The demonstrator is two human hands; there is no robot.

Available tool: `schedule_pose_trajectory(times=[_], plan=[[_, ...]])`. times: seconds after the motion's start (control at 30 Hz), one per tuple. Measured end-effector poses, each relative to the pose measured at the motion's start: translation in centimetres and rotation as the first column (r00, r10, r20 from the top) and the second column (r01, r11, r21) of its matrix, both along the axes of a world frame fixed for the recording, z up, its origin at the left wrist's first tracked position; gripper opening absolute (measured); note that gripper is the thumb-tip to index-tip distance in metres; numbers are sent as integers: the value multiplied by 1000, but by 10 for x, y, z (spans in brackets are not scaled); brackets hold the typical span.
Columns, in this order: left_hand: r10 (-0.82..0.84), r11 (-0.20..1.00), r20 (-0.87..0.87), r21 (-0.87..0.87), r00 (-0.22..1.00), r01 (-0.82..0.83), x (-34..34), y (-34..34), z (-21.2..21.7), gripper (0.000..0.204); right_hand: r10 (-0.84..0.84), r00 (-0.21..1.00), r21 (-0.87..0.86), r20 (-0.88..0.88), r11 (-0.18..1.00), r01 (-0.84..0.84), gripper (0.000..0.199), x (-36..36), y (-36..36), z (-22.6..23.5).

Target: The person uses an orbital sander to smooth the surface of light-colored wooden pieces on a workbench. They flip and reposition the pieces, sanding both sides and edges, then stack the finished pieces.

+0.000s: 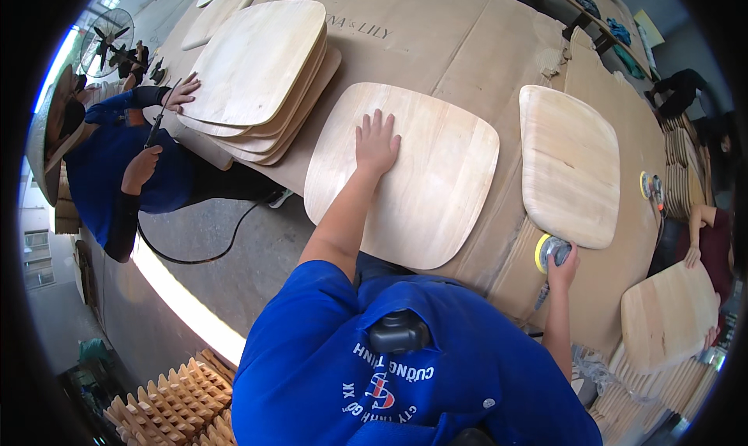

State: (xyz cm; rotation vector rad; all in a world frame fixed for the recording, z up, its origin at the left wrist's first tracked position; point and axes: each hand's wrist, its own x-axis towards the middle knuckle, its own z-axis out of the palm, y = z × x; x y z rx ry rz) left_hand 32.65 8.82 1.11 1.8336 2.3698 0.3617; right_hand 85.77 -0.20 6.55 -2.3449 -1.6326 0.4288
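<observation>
My left hand (377, 142) lies flat, fingers stretched, on a pale wooden panel (444, 173) with rounded corners, directly before me. At the right, my right hand (562, 270) is wrapped round a small round sander (554, 250) with a yellow pad edge and a dark body. A hose or cord runs back from the sander beside my right forearm. Just beyond it, a second wooden panel (573, 165) lies on the table; whether the sander touches that panel I cannot tell.
Brown cardboard (460, 72) covers the table. A stack of panels (257, 64) stands at left, where a co-worker (132, 158) holds a thin tool with a hose. At far right another sander (651, 186) lies near a person holding a panel (670, 317). Wooden pieces (171, 403) are piled lower left.
</observation>
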Motion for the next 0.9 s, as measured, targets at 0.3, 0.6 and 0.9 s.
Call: schedule_pose_trajectory(times=[0.3,0.6,0.9], plan=[[417,904,-51,-84,908,-420,-53,-10,-5,61,-32,998,-19,50,999,33,78,2,1,0],[402,911,24,-108,915,-397,35,-13,-3,73,-32,997,-16,75,999,33,76,-3,5,-1],[199,977,143,-110,969,-185,43,-57,7,78,-30,996,-8,78,1000,31,76,-2,5,0]])
